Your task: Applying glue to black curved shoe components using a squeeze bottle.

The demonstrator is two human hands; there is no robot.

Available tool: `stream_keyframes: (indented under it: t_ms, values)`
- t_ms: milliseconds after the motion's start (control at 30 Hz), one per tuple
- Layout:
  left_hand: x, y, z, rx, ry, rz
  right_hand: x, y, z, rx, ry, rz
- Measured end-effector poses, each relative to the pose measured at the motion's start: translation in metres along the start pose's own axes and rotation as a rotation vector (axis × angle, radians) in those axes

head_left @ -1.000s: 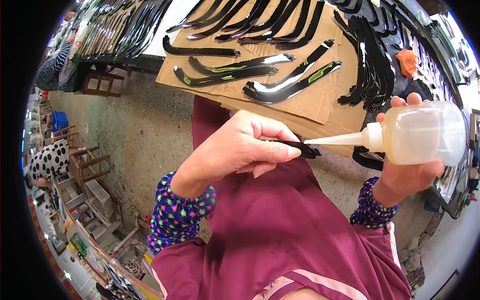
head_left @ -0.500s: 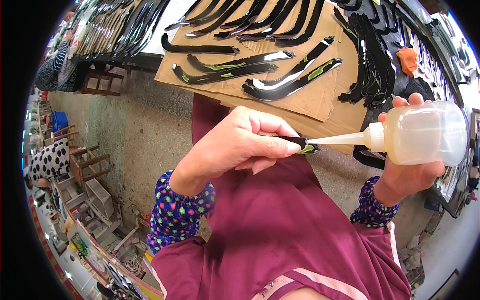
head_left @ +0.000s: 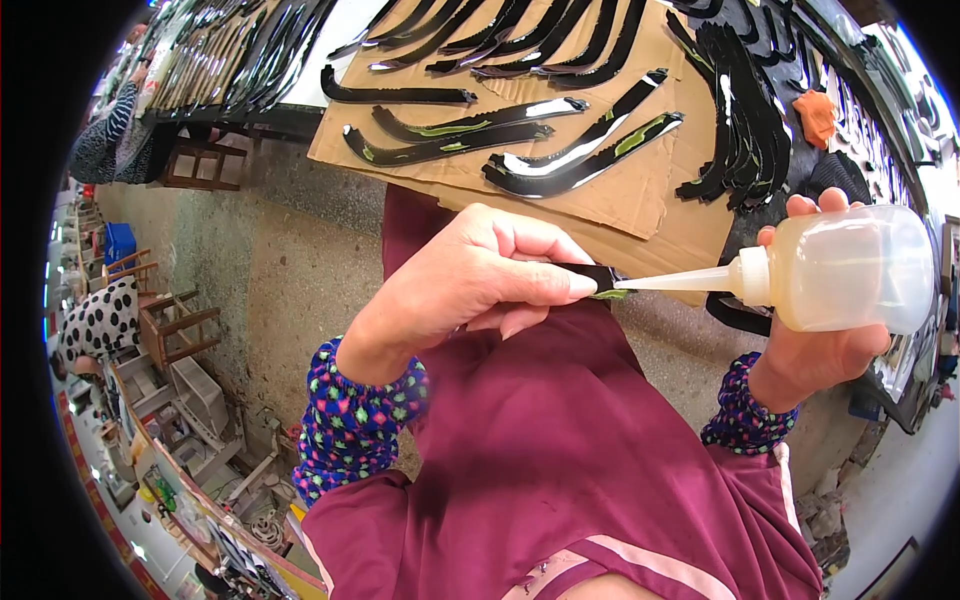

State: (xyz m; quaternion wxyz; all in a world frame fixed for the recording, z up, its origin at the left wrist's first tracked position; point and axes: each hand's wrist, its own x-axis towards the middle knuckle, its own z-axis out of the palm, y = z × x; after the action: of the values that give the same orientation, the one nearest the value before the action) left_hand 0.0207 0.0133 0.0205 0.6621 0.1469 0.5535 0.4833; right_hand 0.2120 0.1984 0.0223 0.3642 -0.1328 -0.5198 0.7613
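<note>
Between the thumb and fingers of my left hand [head_left: 490,270] is a small black piece [head_left: 598,277] with a green patch; most of it is hidden by the hand. My right hand [head_left: 815,365] grips a translucent squeeze bottle [head_left: 850,270] from behind and below, tilted on its side. Pale yellowish liquid shows inside it. The bottle's long tapered nozzle [head_left: 680,279] points left, its tip at the end of the black piece. Beyond my hands, curved glossy black strips [head_left: 585,165] lie on a cardboard sheet [head_left: 600,215], some with green patches.
A pile of black strips [head_left: 735,130] lies right of the cardboard's middle, near an orange cloth [head_left: 816,118]. Many more strips [head_left: 230,60] cover a table at the far left. Wooden stools [head_left: 205,165] stand on the floor, and a person's sleeve [head_left: 118,115] shows there.
My left hand has shifted slightly up and tilted the black piece, so less of its green patch shows. The bottle in my right hand has barely moved.
</note>
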Motion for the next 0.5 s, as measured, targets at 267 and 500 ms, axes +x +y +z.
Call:
stream_keyframes:
  t_ms: [267,500]
  values:
    - [0.0030,-0.0001,-0.0015,-0.012,-0.005,0.002,-0.0012,0.0009,-0.0025,0.018,0.013,-0.001]
    - [0.0032,0.0003,-0.0017,-0.014,0.009,-0.006,-0.0018,0.0005,-0.0045,-0.006,0.005,0.010]
